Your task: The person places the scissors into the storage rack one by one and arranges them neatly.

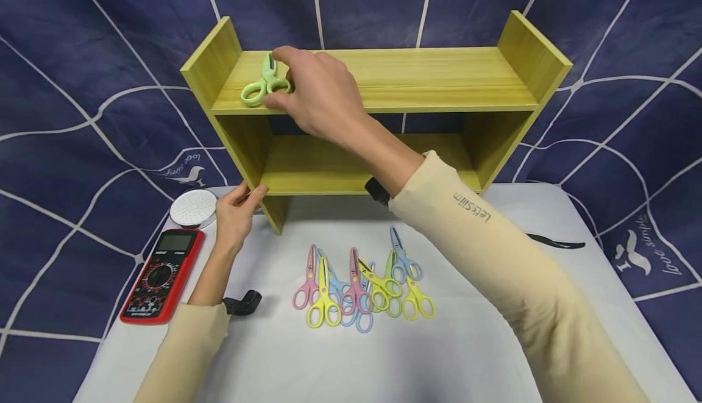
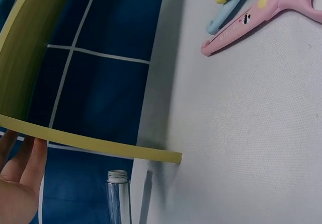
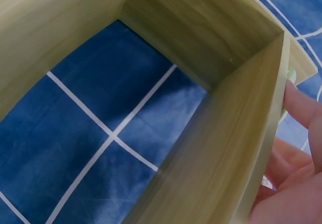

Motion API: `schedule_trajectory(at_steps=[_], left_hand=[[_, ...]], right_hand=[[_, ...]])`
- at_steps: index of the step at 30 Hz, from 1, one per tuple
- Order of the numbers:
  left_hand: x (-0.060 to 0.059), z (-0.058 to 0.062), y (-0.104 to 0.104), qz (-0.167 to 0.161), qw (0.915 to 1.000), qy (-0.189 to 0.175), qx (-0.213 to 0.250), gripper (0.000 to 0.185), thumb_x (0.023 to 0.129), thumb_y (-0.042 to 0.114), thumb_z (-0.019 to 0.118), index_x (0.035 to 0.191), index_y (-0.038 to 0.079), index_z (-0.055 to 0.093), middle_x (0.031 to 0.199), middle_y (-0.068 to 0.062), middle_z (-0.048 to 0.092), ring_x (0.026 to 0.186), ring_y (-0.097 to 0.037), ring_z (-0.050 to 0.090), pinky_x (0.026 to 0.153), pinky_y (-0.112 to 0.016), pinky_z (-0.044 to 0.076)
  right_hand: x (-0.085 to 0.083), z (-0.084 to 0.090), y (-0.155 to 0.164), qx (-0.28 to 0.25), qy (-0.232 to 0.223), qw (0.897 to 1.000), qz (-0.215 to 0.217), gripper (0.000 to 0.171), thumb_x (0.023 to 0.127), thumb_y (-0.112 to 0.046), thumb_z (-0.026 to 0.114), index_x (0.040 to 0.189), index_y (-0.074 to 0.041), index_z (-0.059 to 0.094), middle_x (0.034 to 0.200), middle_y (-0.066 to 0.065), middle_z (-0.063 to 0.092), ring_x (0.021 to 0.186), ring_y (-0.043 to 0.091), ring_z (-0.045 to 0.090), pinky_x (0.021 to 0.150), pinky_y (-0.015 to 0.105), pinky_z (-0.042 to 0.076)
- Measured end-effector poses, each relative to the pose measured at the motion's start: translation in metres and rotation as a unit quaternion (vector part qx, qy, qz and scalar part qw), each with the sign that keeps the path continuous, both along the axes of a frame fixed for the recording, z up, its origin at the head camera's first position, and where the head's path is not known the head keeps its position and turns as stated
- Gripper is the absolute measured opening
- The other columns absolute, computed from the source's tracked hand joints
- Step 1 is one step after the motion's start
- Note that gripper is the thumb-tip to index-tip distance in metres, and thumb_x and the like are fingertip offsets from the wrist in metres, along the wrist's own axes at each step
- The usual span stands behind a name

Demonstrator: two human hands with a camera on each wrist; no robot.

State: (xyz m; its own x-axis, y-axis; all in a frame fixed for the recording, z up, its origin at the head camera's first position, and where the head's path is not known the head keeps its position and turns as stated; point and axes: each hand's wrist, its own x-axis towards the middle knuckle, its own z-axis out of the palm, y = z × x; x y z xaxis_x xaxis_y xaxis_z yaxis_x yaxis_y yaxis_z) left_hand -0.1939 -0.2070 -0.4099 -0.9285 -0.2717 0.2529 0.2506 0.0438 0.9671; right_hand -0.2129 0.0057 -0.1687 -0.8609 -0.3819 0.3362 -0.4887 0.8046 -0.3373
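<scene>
My right hand reaches over the top board of a yellow-green wooden shelf and holds green scissors lying near its left end, index finger on the blades and thumb at the handles. In the right wrist view the fingers show past the shelf's edge. My left hand rests against the shelf's left side panel low down. Its straight fingers lie on the panel's edge.
Several pastel scissors lie in a bunch on the white table in front of the shelf; a pink pair shows in the left wrist view. A red multimeter and a white disc sit at the left.
</scene>
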Motion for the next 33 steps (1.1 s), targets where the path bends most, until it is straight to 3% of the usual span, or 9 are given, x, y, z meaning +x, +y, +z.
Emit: schedule_trajectory(at_steps=[7,13,16,21,24,27,30,32,33], left_hand=[[-0.001,-0.001,0.001,0.001,1.0,0.002,-0.009,0.037,0.092,0.004,0.069,0.127,-0.007,0.061,0.1,0.011,0.07,0.087,-0.002,0.067,0.074,-0.016,0.056],[-0.002,-0.002,0.0,0.007,0.9999,-0.005,-0.014,0.038,0.092,0.005,0.069,0.127,-0.006,0.062,0.11,-0.002,0.071,0.087,-0.003,0.067,0.075,-0.017,0.056],[-0.002,-0.002,-0.001,0.009,0.9996,-0.011,-0.023,0.038,0.092,0.007,0.069,0.127,-0.004,0.062,0.117,-0.012,0.068,0.087,-0.003,0.067,0.075,-0.017,0.056],[-0.001,-0.003,-0.001,0.007,0.9998,-0.009,-0.015,0.037,0.092,0.006,0.07,0.126,-0.005,0.063,0.107,0.001,0.071,0.086,-0.003,0.067,0.075,-0.017,0.057],[0.0,-0.003,0.0,0.009,0.9999,-0.005,-0.008,0.036,0.092,0.005,0.07,0.125,-0.006,0.063,0.101,0.008,0.07,0.085,-0.004,0.068,0.074,-0.017,0.057],[0.0,-0.002,0.001,0.008,0.9999,-0.006,-0.009,0.036,0.092,0.006,0.07,0.126,-0.005,0.063,0.105,0.002,0.07,0.086,-0.004,0.068,0.075,-0.017,0.057],[-0.001,-0.001,0.001,0.004,0.9999,-0.008,-0.009,0.038,0.092,0.007,0.07,0.127,-0.003,0.063,0.114,-0.008,0.069,0.087,-0.005,0.068,0.076,-0.018,0.057],[-0.001,-0.001,0.001,0.003,0.9999,-0.011,-0.013,0.038,0.092,0.008,0.07,0.128,-0.003,0.062,0.119,-0.015,0.067,0.088,-0.005,0.068,0.076,-0.018,0.057],[0.0,-0.001,0.0,0.004,0.9998,-0.012,-0.014,0.038,0.092,0.008,0.07,0.128,-0.003,0.062,0.121,-0.017,0.066,0.087,-0.004,0.068,0.075,-0.018,0.057]], right_hand=[[-0.002,-0.004,-0.001,-0.009,0.009,1.0,-0.002,0.06,0.091,-0.046,0.069,0.143,-0.02,0.053,0.097,-0.006,0.067,0.086,0.01,0.058,0.071,0.026,0.046],[0.0,-0.007,0.001,0.011,0.042,0.999,0.008,0.04,0.093,-0.049,0.065,0.122,-0.021,0.063,0.08,-0.006,0.063,0.077,0.014,0.05,0.061,0.026,0.037],[0.003,-0.008,0.001,0.014,0.051,0.999,0.009,0.038,0.094,-0.05,0.063,0.118,-0.021,0.064,0.078,-0.006,0.061,0.077,0.014,0.048,0.061,0.026,0.037],[0.013,-0.02,0.011,-0.031,0.092,0.994,0.039,0.041,0.096,-0.041,0.063,0.128,-0.014,0.064,0.096,-0.001,0.066,0.089,0.017,0.054,0.076,0.027,0.043],[0.024,-0.039,0.025,-0.109,0.146,0.981,0.072,0.038,0.095,-0.031,0.066,0.125,-0.007,0.067,0.113,0.006,0.066,0.105,0.023,0.053,0.092,0.029,0.041],[0.039,-0.069,0.042,-0.205,0.231,0.945,0.111,0.028,0.092,-0.02,0.069,0.112,-0.001,0.071,0.114,0.014,0.065,0.11,0.031,0.05,0.099,0.036,0.038],[0.055,-0.107,0.058,-0.261,0.288,0.911,0.14,0.021,0.088,-0.012,0.068,0.103,0.003,0.071,0.108,0.018,0.065,0.104,0.034,0.052,0.093,0.042,0.042],[0.066,-0.137,0.067,-0.265,0.278,0.91,0.155,0.02,0.087,-0.01,0.068,0.102,0.003,0.071,0.106,0.016,0.065,0.1,0.033,0.054,0.088,0.041,0.045],[0.072,-0.153,0.07,-0.26,0.255,0.917,0.161,0.02,0.086,-0.01,0.068,0.102,0.002,0.07,0.105,0.015,0.065,0.099,0.031,0.056,0.086,0.04,0.047]])
